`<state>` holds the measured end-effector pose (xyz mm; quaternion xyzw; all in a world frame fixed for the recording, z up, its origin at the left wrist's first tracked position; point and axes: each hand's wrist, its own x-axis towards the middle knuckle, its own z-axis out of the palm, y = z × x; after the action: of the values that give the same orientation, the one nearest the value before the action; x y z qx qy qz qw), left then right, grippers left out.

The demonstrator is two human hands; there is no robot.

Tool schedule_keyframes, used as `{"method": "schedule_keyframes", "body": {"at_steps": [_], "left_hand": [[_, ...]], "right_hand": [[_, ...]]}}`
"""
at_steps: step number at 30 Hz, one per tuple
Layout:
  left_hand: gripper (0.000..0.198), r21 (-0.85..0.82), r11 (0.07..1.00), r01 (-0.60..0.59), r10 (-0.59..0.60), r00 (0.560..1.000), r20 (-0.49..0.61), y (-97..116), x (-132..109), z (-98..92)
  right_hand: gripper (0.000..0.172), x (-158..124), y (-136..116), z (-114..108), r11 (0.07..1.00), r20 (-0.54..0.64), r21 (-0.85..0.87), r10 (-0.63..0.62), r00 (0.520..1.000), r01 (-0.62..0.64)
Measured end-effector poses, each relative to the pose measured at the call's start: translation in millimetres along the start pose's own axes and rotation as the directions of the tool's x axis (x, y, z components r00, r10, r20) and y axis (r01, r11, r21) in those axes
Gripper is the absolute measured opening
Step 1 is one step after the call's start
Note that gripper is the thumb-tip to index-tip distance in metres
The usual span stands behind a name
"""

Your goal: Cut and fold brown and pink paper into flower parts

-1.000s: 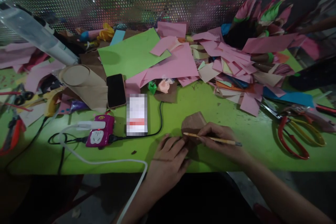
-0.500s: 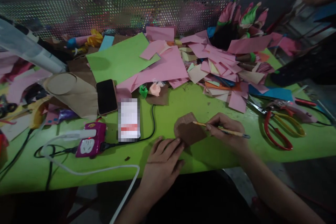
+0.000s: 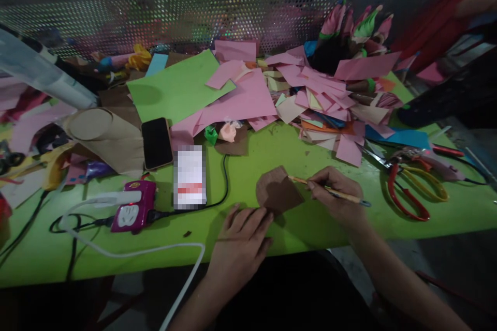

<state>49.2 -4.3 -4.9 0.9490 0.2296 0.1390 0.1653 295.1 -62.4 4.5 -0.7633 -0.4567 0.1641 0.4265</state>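
Observation:
A small piece of brown paper (image 3: 280, 191), rounded on its left side and straight-edged on its right, lies on the green tabletop between my hands. My left hand (image 3: 244, 235) rests palm down, its fingers stretched out and the fingertips at the paper's lower left edge. In my right hand (image 3: 337, 196), a slim pencil (image 3: 351, 197) is gripped between thumb and fingers. Its tip touches or hovers just over the paper's upper right edge; I cannot tell which.
Right of me lie red-and-yellow-handled scissors (image 3: 407, 191). Pink paper scraps (image 3: 326, 85) and a green sheet (image 3: 174, 83) cover the back. To the left are a dark phone (image 3: 157, 143), a blurred-screen device (image 3: 190, 178), a purple power adapter (image 3: 134, 207) and cables. Another person's red clothing (image 3: 433, 26) shows at upper right.
The pencil tip has shifted slightly right and up along the paper's edge. My left hand stays almost still. Red clothing has come into view at upper right.

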Motion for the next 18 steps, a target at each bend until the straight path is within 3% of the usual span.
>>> {"method": "schedule_keyframes", "body": {"at_steps": [5, 12, 18], "left_hand": [[0.039, 0.019, 1.0, -0.002, 0.002, 1.0, 0.027, 2.4, -1.4, 0.4], [0.037, 0.035, 0.999, 0.02, -0.021, 0.999, 0.044, 6.1, -2.0, -1.3], [0.032, 0.006, 1.0, 0.016, -0.017, 0.999, 0.037, 5.9, -2.1, -0.5]], "right_hand": [[0.014, -3.4, -6.8, -2.3, 0.999, 0.045, 0.04, 0.006, 0.999, -0.008], [0.018, -12.7, -24.0, 6.6, 0.98, 0.371, 0.2, -0.055, 0.927, -0.022], [0.015, -16.7, -25.0, 15.1, 0.984, 0.428, 0.178, -0.074, 0.901, -0.004]]}}
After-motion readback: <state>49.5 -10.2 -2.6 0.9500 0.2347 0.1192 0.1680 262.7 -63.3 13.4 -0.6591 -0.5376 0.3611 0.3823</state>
